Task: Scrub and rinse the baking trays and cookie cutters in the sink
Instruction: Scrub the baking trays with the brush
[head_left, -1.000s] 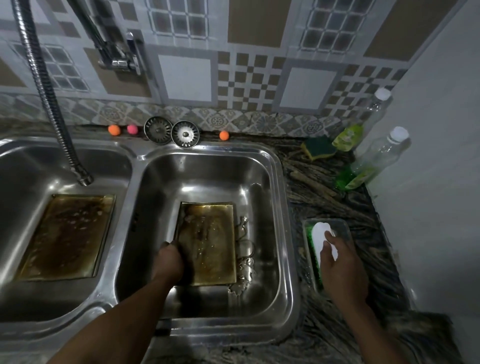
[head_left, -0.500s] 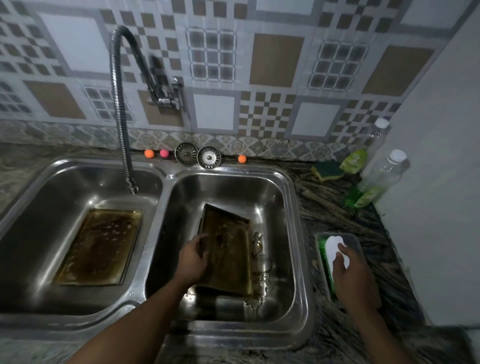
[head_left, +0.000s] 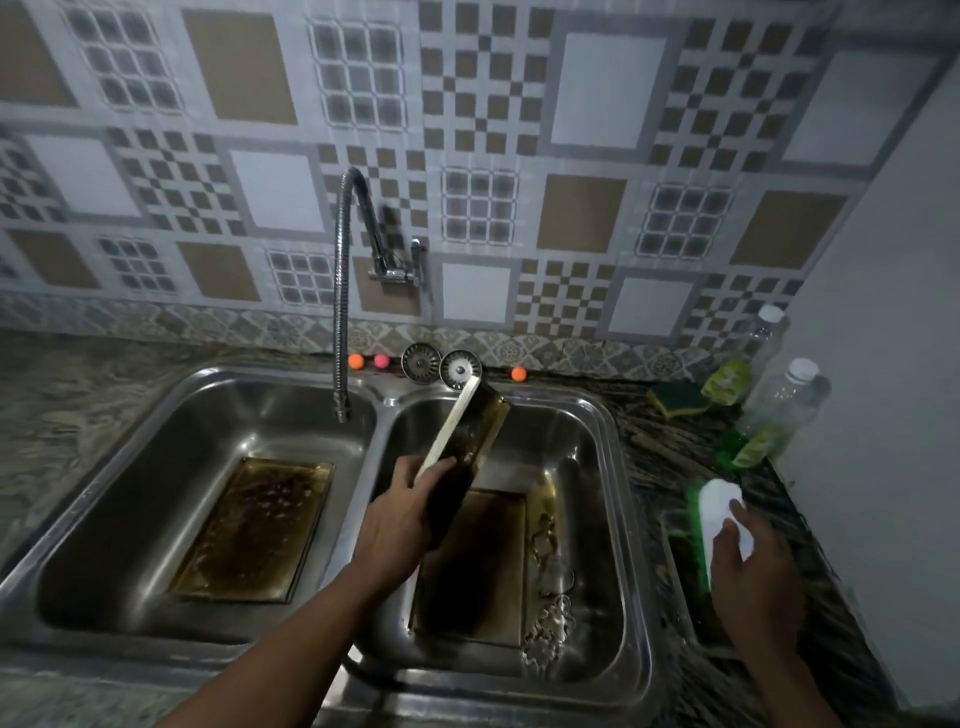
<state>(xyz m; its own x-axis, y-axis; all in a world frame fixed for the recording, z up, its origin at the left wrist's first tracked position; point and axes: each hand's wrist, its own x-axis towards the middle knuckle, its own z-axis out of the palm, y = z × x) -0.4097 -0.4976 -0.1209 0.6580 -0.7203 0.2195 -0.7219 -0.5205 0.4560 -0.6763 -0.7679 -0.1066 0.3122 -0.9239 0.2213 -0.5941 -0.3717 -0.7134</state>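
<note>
My left hand (head_left: 400, 525) grips the top tray (head_left: 467, 436), tilted over the right basin (head_left: 582, 457). My right hand (head_left: 753, 577) fingers clasp the brush (head_left: 719, 501) over the bench (head_left: 675, 452). The lower tray (head_left: 478, 571), left tray (head_left: 254, 530) and cutters (head_left: 550, 623) look greasy. I judge scrubbing is barely begun.

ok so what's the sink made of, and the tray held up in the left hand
Sink: looks like stainless steel, brushed, with soft grey reflections. Baking tray: probably metal, thin and rigid with a pale underside; inside coated in dark brown residue, so its finish is unclear.
</note>
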